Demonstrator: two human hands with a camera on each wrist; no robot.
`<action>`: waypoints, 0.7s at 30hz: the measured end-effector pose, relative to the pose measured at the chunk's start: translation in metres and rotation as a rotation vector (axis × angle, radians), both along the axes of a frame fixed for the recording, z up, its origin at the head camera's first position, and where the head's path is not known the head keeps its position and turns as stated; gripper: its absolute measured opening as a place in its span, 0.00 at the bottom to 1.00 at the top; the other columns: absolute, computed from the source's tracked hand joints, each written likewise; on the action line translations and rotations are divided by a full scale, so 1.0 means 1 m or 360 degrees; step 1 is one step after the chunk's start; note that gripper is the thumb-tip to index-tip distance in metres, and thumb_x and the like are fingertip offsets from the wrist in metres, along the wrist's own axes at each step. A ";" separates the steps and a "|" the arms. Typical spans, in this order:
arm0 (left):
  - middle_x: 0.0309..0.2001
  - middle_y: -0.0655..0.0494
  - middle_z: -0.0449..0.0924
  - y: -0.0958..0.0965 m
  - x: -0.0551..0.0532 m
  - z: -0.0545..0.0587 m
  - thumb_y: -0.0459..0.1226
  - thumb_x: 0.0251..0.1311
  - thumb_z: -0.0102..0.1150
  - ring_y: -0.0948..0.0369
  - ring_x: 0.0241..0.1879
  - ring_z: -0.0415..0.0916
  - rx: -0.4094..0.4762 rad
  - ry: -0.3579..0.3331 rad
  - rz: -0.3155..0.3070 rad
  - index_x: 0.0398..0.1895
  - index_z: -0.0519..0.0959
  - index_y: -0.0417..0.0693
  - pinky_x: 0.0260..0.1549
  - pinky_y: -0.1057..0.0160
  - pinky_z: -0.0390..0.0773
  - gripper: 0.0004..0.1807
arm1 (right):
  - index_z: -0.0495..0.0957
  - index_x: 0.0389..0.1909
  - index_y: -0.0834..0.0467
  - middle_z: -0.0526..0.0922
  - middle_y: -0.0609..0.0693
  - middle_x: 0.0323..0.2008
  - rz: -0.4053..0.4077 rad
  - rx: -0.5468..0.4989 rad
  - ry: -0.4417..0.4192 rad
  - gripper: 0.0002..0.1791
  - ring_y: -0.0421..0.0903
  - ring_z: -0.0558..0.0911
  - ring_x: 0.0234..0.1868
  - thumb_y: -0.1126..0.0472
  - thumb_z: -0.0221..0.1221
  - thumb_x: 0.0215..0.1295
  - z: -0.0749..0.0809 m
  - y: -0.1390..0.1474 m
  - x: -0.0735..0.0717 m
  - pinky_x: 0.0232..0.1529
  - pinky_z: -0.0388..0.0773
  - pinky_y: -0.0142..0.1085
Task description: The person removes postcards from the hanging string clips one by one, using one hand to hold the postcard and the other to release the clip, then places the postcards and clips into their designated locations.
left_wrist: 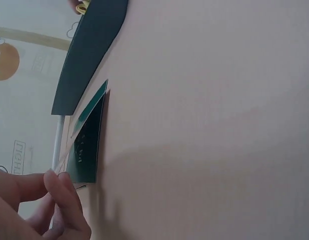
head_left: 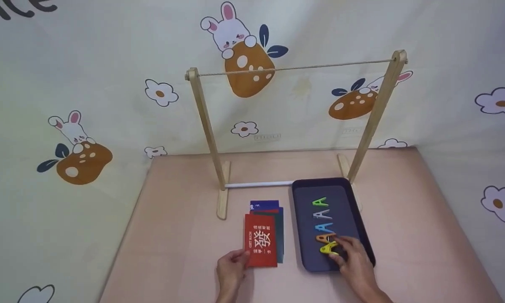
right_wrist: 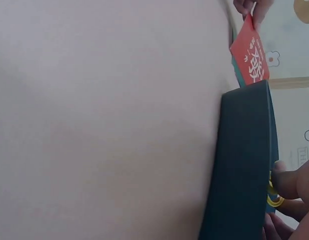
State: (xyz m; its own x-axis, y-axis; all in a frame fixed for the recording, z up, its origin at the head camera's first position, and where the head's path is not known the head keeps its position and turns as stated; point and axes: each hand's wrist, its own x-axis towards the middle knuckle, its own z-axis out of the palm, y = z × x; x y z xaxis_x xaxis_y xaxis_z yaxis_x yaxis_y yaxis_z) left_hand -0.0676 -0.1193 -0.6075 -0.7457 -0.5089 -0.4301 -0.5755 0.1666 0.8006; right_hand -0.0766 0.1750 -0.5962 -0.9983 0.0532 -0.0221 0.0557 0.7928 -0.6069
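My left hand (head_left: 231,269) pinches the left edge of a red envelope (head_left: 261,242) with white lettering, lifting that edge. Beneath it lie a green envelope (head_left: 280,235), a strip of another red one and a blue envelope (head_left: 264,205). Over the dark tray (head_left: 298,219), my right hand (head_left: 355,261) has its thumb and fingers on a yellow clothespin (head_left: 329,247). An orange clothespin (head_left: 324,238) lies just behind that one. Farther back in the tray are a blue clothespin (head_left: 324,227), a grey clothespin (head_left: 322,214) and a green clothespin (head_left: 319,202).
A wooden frame (head_left: 206,126) stands behind the envelopes, with a string (head_left: 294,68) across its top and a white rod (head_left: 258,184) low down. The tray's far end meets the frame's right foot. A printed cloth wall (head_left: 121,50) rises behind the pink tabletop (head_left: 172,235).
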 end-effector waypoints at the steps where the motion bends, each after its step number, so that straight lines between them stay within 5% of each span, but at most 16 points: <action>1: 0.29 0.51 0.84 0.001 -0.001 0.000 0.34 0.59 0.69 0.61 0.22 0.77 -0.0056 0.0018 -0.0001 0.41 0.86 0.38 0.17 0.68 0.76 0.09 | 0.80 0.57 0.64 0.77 0.61 0.58 -0.0008 0.0012 -0.0011 0.25 0.61 0.77 0.60 0.64 0.71 0.57 -0.001 0.000 0.000 0.63 0.74 0.58; 5: 0.31 0.49 0.86 0.004 0.000 -0.002 0.33 0.58 0.69 0.61 0.26 0.80 -0.0199 0.0074 -0.0032 0.39 0.86 0.38 0.21 0.65 0.80 0.08 | 0.79 0.57 0.68 0.76 0.64 0.59 -0.0057 0.0034 -0.0054 0.26 0.64 0.75 0.62 0.65 0.71 0.57 -0.004 0.000 0.001 0.63 0.71 0.61; 11: 0.37 0.44 0.88 0.009 0.004 -0.003 0.34 0.62 0.66 0.60 0.32 0.84 -0.0157 0.0049 -0.0092 0.48 0.84 0.35 0.27 0.64 0.84 0.14 | 0.78 0.57 0.71 0.76 0.66 0.59 -0.0074 0.0095 -0.0028 0.27 0.64 0.76 0.59 0.66 0.71 0.56 -0.008 -0.003 0.003 0.57 0.74 0.60; 17: 0.41 0.45 0.88 -0.003 0.002 0.001 0.36 0.66 0.63 0.61 0.33 0.82 -0.0083 -0.0022 -0.0046 0.54 0.82 0.39 0.23 0.66 0.82 0.16 | 0.77 0.58 0.71 0.75 0.69 0.61 -0.0045 0.0171 -0.0048 0.29 0.65 0.75 0.57 0.64 0.71 0.57 -0.009 -0.005 0.000 0.53 0.73 0.59; 21: 0.45 0.41 0.87 -0.019 0.001 0.005 0.36 0.68 0.60 0.56 0.38 0.85 -0.0127 0.0031 -0.0100 0.54 0.81 0.39 0.30 0.62 0.86 0.15 | 0.72 0.61 0.74 0.70 0.73 0.65 -0.0050 0.0116 -0.0068 0.35 0.69 0.72 0.61 0.62 0.72 0.56 -0.003 -0.003 -0.003 0.59 0.69 0.63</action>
